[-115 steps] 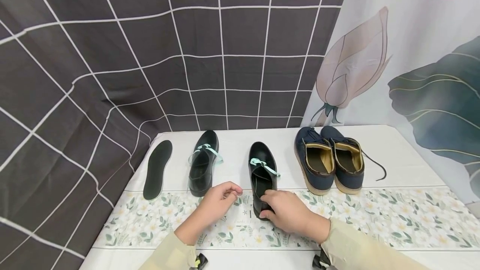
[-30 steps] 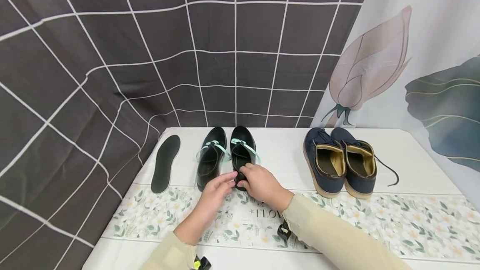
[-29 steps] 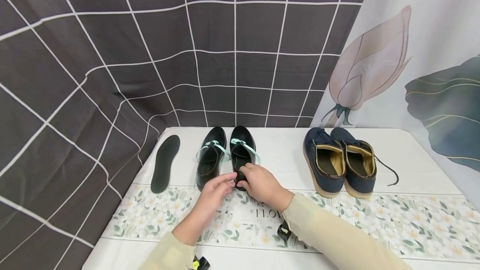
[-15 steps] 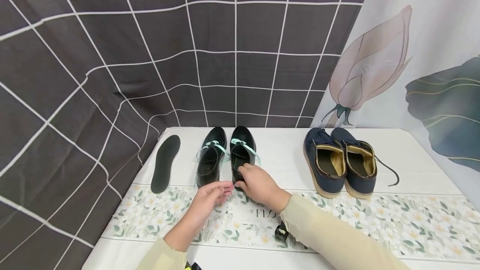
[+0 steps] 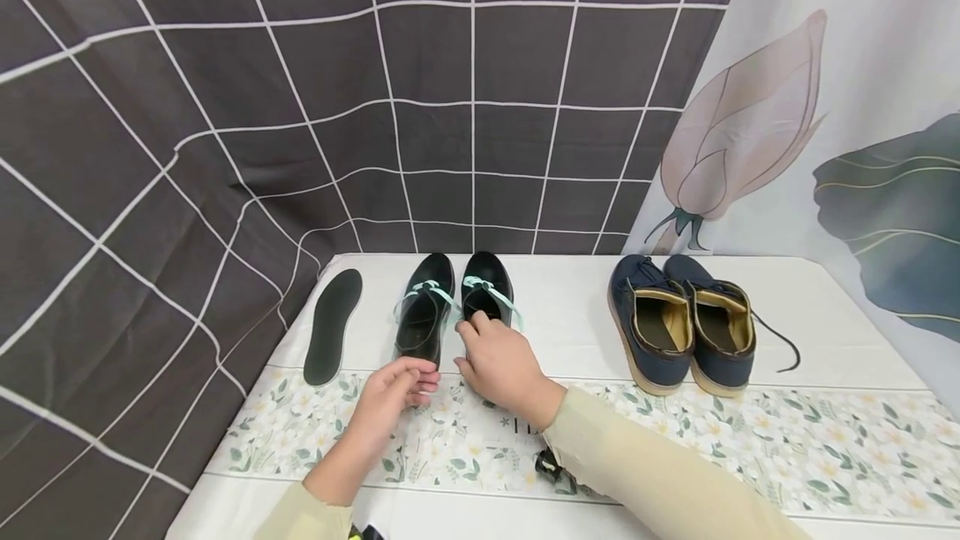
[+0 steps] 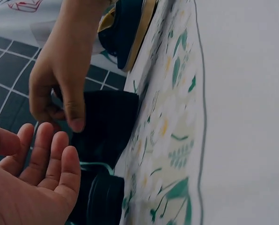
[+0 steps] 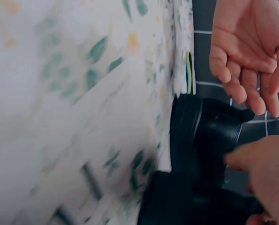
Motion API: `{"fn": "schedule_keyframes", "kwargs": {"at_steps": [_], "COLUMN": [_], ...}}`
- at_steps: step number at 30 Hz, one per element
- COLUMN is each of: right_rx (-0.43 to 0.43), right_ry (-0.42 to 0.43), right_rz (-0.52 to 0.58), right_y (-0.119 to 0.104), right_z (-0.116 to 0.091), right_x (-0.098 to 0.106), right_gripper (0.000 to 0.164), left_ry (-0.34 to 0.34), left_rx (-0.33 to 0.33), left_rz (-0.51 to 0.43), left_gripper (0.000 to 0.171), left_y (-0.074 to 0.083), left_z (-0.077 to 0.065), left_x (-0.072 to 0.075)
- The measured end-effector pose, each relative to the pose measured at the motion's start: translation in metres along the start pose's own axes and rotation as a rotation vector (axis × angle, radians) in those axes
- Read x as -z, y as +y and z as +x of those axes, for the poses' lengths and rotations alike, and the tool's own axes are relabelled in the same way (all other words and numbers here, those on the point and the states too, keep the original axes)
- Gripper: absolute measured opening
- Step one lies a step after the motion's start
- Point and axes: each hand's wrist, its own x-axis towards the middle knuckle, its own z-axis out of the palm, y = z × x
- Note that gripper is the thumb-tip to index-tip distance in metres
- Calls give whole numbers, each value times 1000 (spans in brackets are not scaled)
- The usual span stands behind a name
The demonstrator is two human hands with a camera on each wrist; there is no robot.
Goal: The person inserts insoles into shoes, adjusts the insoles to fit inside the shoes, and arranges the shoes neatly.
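Observation:
Two black leather shoes with mint-green laces stand side by side at the back of the table, toes toward the curtain. Over the heel of the right black shoe [image 5: 486,267] is my right hand [image 5: 501,361], fingers loosely bent and the thumb off to its left. The left wrist view shows that hand [image 6: 64,70] hanging near the dark heel [image 6: 109,122] with nothing pinched. My left hand [image 5: 393,394] hovers at the heel of the left black shoe [image 5: 431,269], palm inward, fingers relaxed, holding nothing. The right shoe's heel is hidden behind my right hand in the head view.
A dark insole [image 5: 332,327] lies to the left of the black shoes. Two navy shoes [image 5: 651,332] with tan linings stand together at the right, a loose lace [image 5: 780,344] trailing beside them. A floral band [image 5: 750,440] crosses the white table; a dark grid curtain [image 5: 420,140] hangs behind.
The right black shoe has moved left and back, beside the left one. My right hand has since lifted off its heel and shifted left. My left hand has drawn back leftward.

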Motion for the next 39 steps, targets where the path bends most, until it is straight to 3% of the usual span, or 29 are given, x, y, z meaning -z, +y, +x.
{"fn": "schedule_keyframes", "kwargs": {"at_steps": [5,10,18,22,26,32,39], "right_rx": [80,107,72,32,-4,-28,47], "right_ry": [19,-16,-268,-348,-340,-359,-279], "right_rz": [-105,-57,126,159,141,140,113], "right_y": [-7,-21,-50,-57,-60,-64,-70], "right_z": [7,18,42,45,51,54,40], "right_x": [0,2,-9,-17,-19,-21,-19], "right_gripper": [41,43,57,43,25,23,16], "left_ry": [76,123,165,176,181,176,214], "left_rx": [-16,-3,53,64,74,85,76], "left_rz": [-33,-36,-58,-75,-88,-98,-76], "left_gripper": [30,31,27,23,23,23,22], "left_y": [4,3,-6,-9,-11,-13,-13], "left_z": [2,3,2,0,-1,1,6], "left_x": [18,29,36,38,39,40,45]}}
